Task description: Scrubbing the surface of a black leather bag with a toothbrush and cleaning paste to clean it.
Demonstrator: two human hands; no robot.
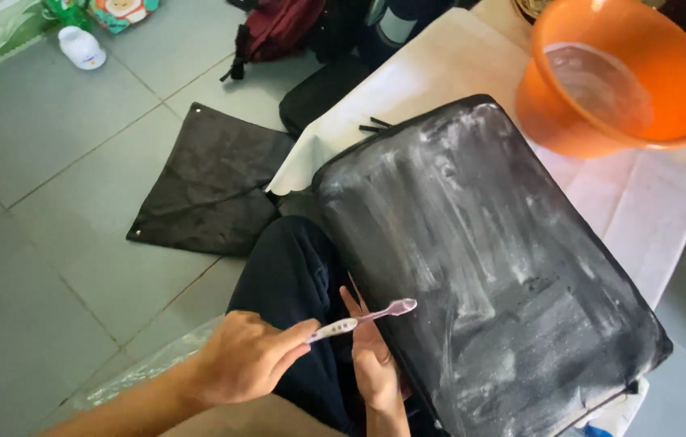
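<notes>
**A:** Head view. What does each hand hold?

**B:** The left hand [242,356] is closed around the handle of a toothbrush [363,318], thumb and fingers pinching the rear half of the handle. The brush head points right and hovers over the near edge of a black bag [480,267]. The right hand [371,356] lies flat with fingers extended, palm pressed to the bag's left side; it grips nothing.

**A:** Where does the bag sit?

**B:** It leans tilted, its lower part against the person's dark-trousered knee [294,283], its upper part on a tabletop [448,65] covered with white paper. Its face is smeared with whitish streaks.

**A:** Handling notes?

**B:** The toothbrush looks light and stiff, and its slim handle is probably slippery if wet; hold it mid-handle. The bag looks soft-walled and bulky, and likely slick where it is coated. Steady it at the side edge, where the right hand rests.

**A:** Surroundings?

**B:** An orange basin [618,77] holding water stands just beyond the bag. A black cloth [213,182] lies on the tiled floor [52,243]. A white bottle [82,47] stands well apart.
</notes>
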